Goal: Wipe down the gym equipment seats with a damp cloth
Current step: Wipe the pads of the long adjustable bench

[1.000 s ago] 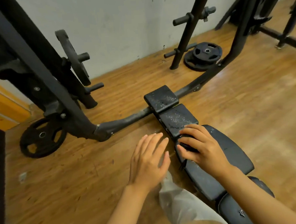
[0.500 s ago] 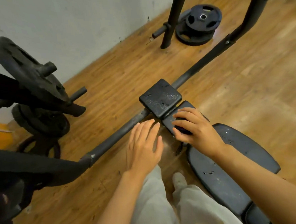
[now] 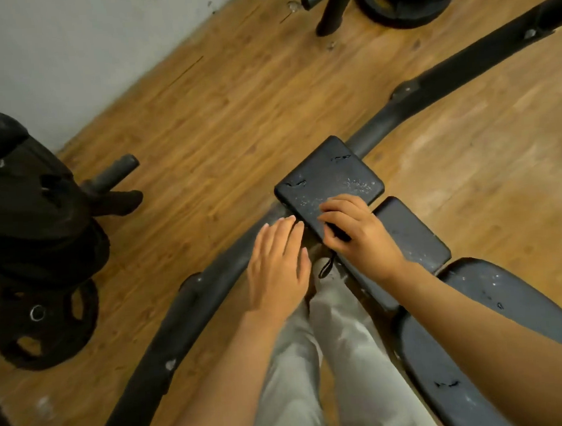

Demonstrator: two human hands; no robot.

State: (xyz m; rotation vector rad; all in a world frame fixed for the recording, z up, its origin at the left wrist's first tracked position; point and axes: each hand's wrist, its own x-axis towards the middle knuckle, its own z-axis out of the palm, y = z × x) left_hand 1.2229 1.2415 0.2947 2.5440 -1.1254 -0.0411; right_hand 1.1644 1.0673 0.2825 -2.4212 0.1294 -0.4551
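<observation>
Two hands over the bench, one working; right hand (image 3: 360, 234) has its fingers curled down on the near edge of the square end pad (image 3: 328, 180), gripping something dark beneath them (image 3: 338, 234); likely the damp cloth, though it is dark against dark vinyl and I cannot tell for sure; a short dark loop (image 3: 326, 266) hangs just below the hand, perhaps part of it. Left hand (image 3: 276, 265) is flat, fingers straight and pressed together, fingertips touching or just beside the pad's left corner, holding nothing.

Key relation: unwiped surface lies ahead of the right fingers, away from the body; the end pad's scuffed, speckled top stretches from the knuckles toward the frame tube (image 3: 461, 70); the right hand is plainly the nearer one for that stroke.

Outward: bench runs on a diagonal, far-left to near-right; middle pad (image 3: 412, 237) sits just behind the right wrist, then the long seat pad (image 3: 495, 298) under the forearm, torn in spots. Grey trouser legs (image 3: 331, 358) stand between the tube and the bench; weight plates (image 3: 43, 323) rest well apart on the wooden floor (image 3: 218, 118).

Judgement: wiping underway at the head end; next pass probably a push forward across the end pad.
</observation>
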